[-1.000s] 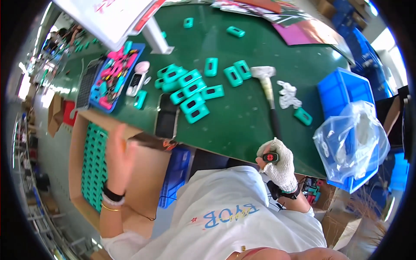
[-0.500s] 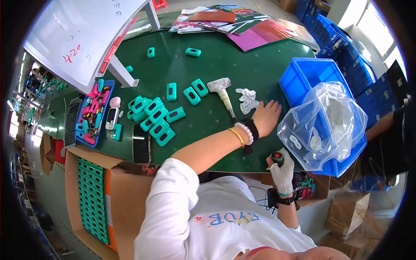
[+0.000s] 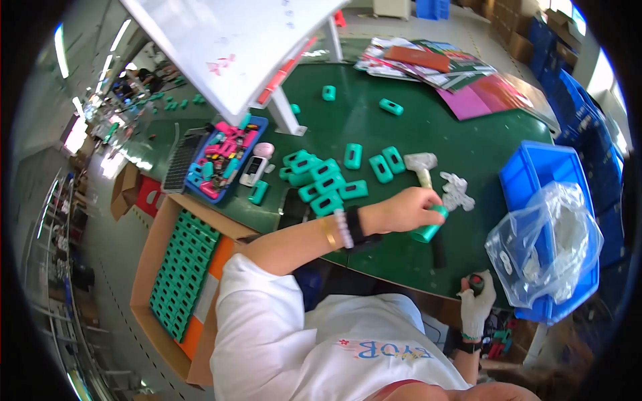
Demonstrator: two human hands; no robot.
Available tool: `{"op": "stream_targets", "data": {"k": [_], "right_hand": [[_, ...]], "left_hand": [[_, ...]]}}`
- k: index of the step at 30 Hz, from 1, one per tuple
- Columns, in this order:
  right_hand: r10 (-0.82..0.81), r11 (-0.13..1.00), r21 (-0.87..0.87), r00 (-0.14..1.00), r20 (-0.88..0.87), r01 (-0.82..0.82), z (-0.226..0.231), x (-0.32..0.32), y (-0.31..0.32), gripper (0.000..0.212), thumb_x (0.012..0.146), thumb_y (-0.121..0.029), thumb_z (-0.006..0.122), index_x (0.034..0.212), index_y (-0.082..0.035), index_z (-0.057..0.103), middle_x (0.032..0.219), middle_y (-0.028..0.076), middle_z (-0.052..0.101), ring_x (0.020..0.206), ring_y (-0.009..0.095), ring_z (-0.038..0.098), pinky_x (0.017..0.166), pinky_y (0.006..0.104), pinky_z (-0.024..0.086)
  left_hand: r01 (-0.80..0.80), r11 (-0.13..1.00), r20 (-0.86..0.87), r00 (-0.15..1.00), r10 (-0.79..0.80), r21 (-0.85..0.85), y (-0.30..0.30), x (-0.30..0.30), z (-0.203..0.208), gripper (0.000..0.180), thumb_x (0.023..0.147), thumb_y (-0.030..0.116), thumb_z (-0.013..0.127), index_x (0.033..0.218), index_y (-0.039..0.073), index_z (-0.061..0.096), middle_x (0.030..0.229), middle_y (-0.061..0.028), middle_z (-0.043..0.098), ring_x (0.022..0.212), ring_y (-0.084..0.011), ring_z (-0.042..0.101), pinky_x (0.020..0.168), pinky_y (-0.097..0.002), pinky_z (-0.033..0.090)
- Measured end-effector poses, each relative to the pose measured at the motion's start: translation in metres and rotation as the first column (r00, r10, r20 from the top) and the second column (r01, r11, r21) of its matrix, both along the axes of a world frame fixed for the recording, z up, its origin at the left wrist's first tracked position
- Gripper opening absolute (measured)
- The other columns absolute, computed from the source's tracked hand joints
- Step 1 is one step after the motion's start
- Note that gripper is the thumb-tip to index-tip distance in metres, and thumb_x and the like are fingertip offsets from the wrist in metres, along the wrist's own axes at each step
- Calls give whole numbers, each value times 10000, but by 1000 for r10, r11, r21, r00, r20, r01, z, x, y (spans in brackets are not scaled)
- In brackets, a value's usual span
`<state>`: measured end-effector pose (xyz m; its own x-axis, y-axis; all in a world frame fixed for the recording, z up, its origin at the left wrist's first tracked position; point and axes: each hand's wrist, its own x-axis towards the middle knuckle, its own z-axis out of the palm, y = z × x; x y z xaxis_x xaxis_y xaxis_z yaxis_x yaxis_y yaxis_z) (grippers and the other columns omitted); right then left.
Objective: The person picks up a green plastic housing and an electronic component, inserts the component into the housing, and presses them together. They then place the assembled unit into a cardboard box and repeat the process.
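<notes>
My left hand (image 3: 411, 210) is closed on a green plastic casing (image 3: 428, 230), held low over the table. A hammer with a white wrapped head (image 3: 420, 161) lies close by, its handle passing partly behind this hand. Just beyond, a small pile of white plastic pieces (image 3: 456, 194) rests on the green tabletop. My right hand (image 3: 477, 302), in a white glove, grips a dark round-handled tool (image 3: 476, 284) with red at its end, by the table's near edge. The rest of that tool is hidden. Several matching green casings (image 3: 328, 184) are clustered left of my left hand.
At the right stands a blue bin (image 3: 542, 157) with a clear plastic bag (image 3: 545, 247) over it. A blue tray (image 3: 224, 157) of coloured parts sits left, beneath a whiteboard (image 3: 234, 53). Lower left is a cardboard box (image 3: 150, 294) holding rows of green casings. Papers (image 3: 468, 100) lie at the back.
My left hand was open and flat beside the white pieces; it has drawn back left and now holds a green casing. The view has swung left. My right hand keeps its grip.
</notes>
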<state>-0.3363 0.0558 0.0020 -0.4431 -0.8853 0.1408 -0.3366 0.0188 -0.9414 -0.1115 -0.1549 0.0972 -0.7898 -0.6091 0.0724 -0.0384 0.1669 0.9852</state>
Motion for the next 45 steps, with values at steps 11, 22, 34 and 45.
{"op": "stream_targets", "data": {"k": [11,22,34,45], "right_hand": [[-145,989,12,988,-51,145,-43,-10,4,521,696,200,396,1177,61,540,1100,128,522,923,192,538,804,289,550],[-180,961,139,922,-343,239,5,6,-8,375,807,47,564,1182,35,576,1038,192,621,875,270,637,778,351,532],[-177,926,241,897,-405,291,39,40,-25,304,810,-18,624,1102,64,609,910,219,679,805,300,660,745,384,524],[-157,936,187,829,-537,298,18,20,-19,304,803,-47,660,1081,67,612,905,233,679,817,337,661,758,424,518]], "left_hand": [[-662,523,215,707,674,537,31,276,19,372,928,268,670,1214,82,521,964,-13,602,759,-128,595,594,-239,464],[-642,459,225,699,678,614,12,352,-2,227,887,204,698,1045,50,643,956,-21,638,823,-135,619,673,-293,525],[-962,-211,-237,-249,939,172,-275,664,-27,702,863,353,681,1226,-170,385,1089,-269,633,991,-338,631,840,-427,497],[-959,-262,-125,-275,953,109,-204,512,-27,640,857,285,712,1197,-154,394,903,-148,583,783,-240,569,766,-370,476]]}}
